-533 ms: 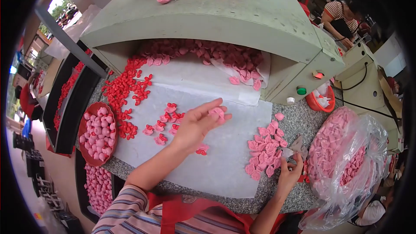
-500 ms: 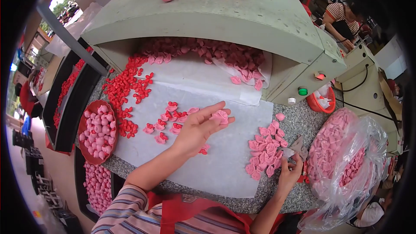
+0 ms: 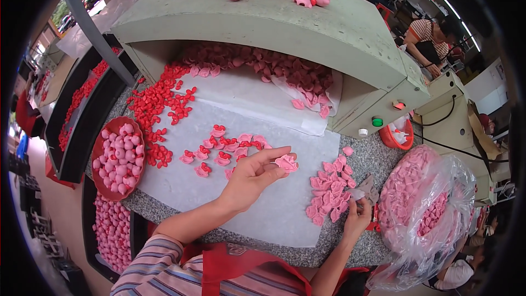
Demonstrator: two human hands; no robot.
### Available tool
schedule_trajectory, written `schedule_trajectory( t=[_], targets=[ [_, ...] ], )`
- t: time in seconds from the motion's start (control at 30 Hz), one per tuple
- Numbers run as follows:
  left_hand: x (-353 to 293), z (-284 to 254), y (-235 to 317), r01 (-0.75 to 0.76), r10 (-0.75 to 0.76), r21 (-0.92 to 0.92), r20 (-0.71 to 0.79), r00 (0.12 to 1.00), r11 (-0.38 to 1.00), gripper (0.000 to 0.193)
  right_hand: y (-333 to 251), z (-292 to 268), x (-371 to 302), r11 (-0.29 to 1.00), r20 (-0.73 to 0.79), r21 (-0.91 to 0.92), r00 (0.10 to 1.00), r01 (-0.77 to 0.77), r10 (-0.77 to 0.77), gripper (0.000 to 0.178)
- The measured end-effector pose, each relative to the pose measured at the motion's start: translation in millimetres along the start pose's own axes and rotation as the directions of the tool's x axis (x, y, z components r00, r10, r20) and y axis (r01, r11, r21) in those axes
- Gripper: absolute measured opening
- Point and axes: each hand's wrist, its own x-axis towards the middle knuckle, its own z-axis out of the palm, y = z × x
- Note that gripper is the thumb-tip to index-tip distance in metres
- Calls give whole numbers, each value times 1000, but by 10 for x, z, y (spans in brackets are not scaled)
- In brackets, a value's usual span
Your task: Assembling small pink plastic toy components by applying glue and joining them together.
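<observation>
I have one pink piece (image 3: 286,163) pinched in the fingers of the left hand (image 3: 249,183), at its two o'clock. The right hand (image 3: 359,216) has its fingers at one grey cloth (image 3: 370,186), toward one o'clock; whether they grip it, I can't tell. Since the earlier frame, the left hand has dropped toward six o'clock. I count one red bowl (image 3: 96,152) and one plastic bag (image 3: 455,194).

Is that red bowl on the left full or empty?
Full: small pink balls are heaped inside the red bowl, hiding its bottom.
</observation>
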Motion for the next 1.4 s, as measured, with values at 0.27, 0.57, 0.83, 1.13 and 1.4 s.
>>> schedule_trajectory(
  t=[0.27,0.57,0.83,1.13,1.4],
  targets=[
    [-208,-201,113,-57,51,-90,-63,997,994,39,-450,5,-154,921,-207,-366,953,135,-222,25],
    [-942,-906,-15,-59,-48,-344,-294,955,937,33,-2430,1836,-494,859,593,423,628,289,-504,14],
    [-1427,-1495,-156,-247,-68,-525,-509,858,815,34,-2707,3539,-625,730,722,258,376,633,-581,25],
    [-1046,-1226,115,-155,-25,-649,-259,965,745,45,-2646,1985,-451,871,906,341,370,-353,-205,17],
    [-664,-682,-122,-98,85,-304,-56,995,948,43,-2195,891,-497,897,776,422,563,-130,-284,38]
  ],
)
